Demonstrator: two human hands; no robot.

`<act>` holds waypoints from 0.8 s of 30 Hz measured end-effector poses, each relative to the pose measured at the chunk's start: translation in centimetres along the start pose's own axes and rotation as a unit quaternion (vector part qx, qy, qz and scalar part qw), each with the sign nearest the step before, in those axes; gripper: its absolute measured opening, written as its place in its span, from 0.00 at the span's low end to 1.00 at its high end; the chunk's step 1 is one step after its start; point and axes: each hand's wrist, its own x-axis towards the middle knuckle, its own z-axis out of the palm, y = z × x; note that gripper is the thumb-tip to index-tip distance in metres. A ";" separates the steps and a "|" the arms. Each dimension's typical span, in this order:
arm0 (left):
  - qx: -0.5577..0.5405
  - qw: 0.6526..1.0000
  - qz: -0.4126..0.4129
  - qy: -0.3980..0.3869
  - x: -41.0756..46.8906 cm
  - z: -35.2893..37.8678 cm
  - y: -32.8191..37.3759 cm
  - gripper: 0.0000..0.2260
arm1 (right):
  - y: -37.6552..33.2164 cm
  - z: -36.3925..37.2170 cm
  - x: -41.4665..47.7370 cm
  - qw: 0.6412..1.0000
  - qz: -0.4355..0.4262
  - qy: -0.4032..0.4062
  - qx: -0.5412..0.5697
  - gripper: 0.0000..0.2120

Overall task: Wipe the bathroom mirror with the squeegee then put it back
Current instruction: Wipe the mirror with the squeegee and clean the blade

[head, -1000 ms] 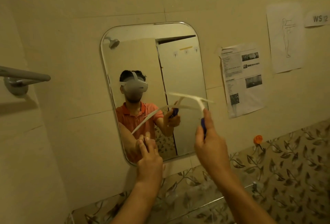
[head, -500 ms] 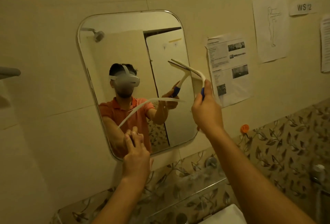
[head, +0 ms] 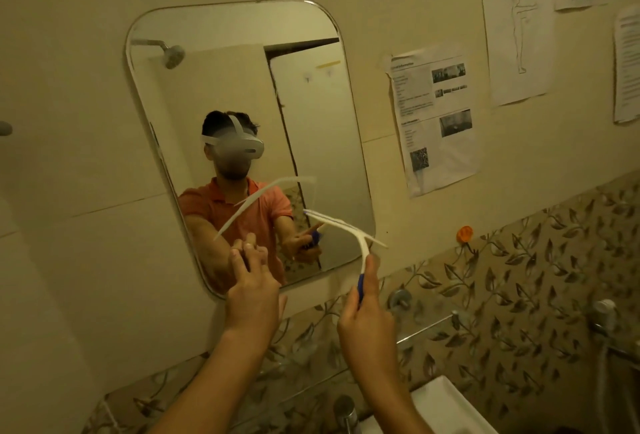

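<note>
A rounded rectangular mirror (head: 242, 87) hangs on the beige tiled wall. My right hand (head: 365, 322) is shut on the blue handle of a white squeegee (head: 349, 229); its blade lies against the mirror's lower right corner, slanting down to the right. My left hand (head: 252, 291) presses flat, fingers together, on the mirror's lower edge near the middle. A pale curved streak (head: 256, 203) shows on the glass above my left hand. The mirror reflects a person in an orange shirt with a headset.
Printed paper sheets (head: 434, 118) are taped on the wall right of the mirror. An orange hook (head: 464, 233) sits on the leaf-patterned tiles. A chrome rail (head: 426, 328), a tap (head: 346, 411) and a white sink (head: 446, 409) lie below. A hose fitting (head: 604, 312) stands at right.
The squeegee went up to the mirror's right edge, then came down to the lower right corner. My left hand stayed on the mirror's bottom edge. The view shifted.
</note>
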 end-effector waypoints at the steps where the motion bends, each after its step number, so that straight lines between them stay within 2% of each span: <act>1: -0.005 1.000 -0.001 -0.006 0.0 -0.1 0.0 0.47 | 0.3 0.0 -0.4 1.000 0.003 -0.005 0.004 0.33; 6: 0.000 1.000 0.009 0.006 -0.5 -1.1 0.3 0.44 | -0.5 -2.1 0.2 0.997 0.005 0.002 0.079 0.30; 12: 0.011 1.000 0.010 0.016 -0.4 -1.3 0.5 0.43 | -6.6 -5.5 3.3 0.987 -0.073 0.053 0.131 0.29; 18: 0.017 0.999 0.019 0.020 -0.3 -1.0 0.2 0.39 | -11.5 -6.0 9.0 0.991 -0.092 0.059 0.080 0.29; 24: 0.033 0.999 0.019 0.032 -0.3 -0.5 0.0 0.39 | -10.7 -3.3 6.6 0.994 -0.087 0.061 0.021 0.30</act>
